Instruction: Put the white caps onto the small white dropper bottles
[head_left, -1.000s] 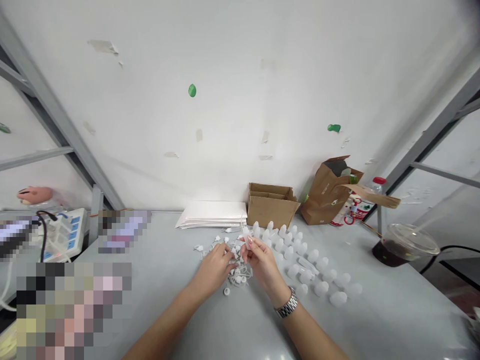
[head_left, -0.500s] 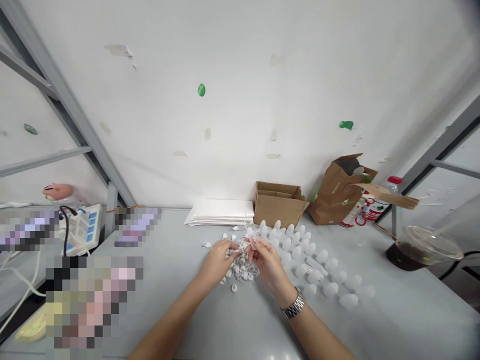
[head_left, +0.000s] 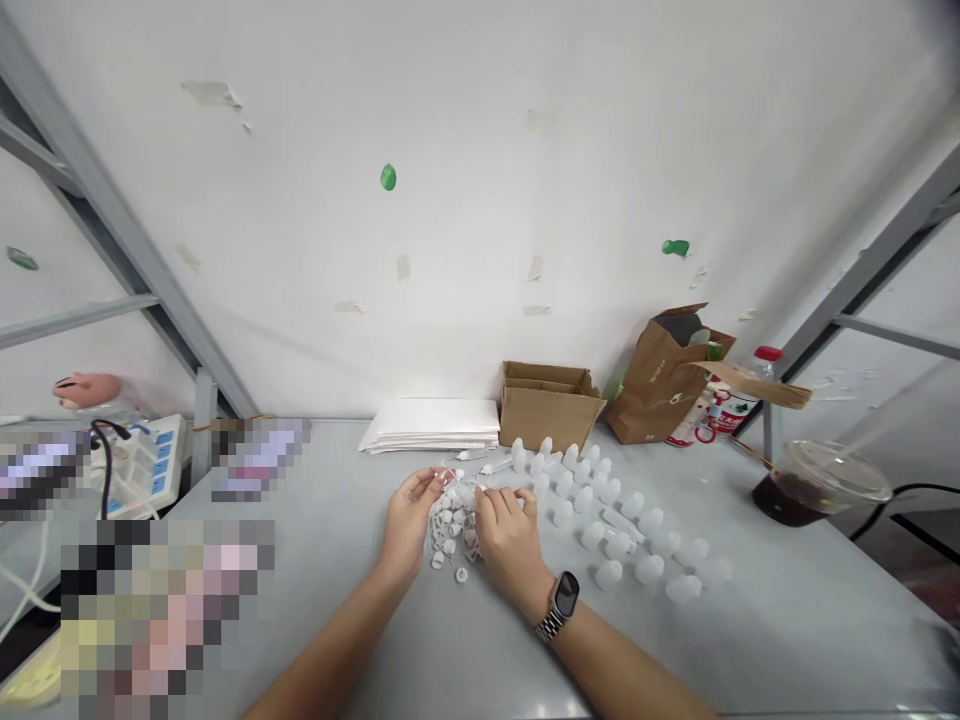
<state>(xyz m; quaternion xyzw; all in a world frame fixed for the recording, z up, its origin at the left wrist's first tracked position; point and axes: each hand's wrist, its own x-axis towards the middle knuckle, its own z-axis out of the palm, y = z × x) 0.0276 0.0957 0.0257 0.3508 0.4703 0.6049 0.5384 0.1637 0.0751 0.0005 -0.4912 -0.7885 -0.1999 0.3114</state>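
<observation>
My left hand is closed, thumb and fingertips pinched together at the upper left of a pile of small white caps with thin cords. What it pinches is too small and blurred to name. Opposite it, my right hand is turned palm down with curled fingers at the right side of the pile. At its fingertips is a frosted bulb-shaped cover, partly hidden and pointing towards the left hand. More frosted covers stand in loose rows to the right.
White flat sheets are stacked by the wall beside an open cardboard box. A brown paper bag and a lidded cup of dark drink stand on the right. At left lies a power strip with cables.
My right hand has turned palm down and moved left over the pile. My left hand has shifted slightly left and tipped its fingers up. The camera view has moved slightly right.
</observation>
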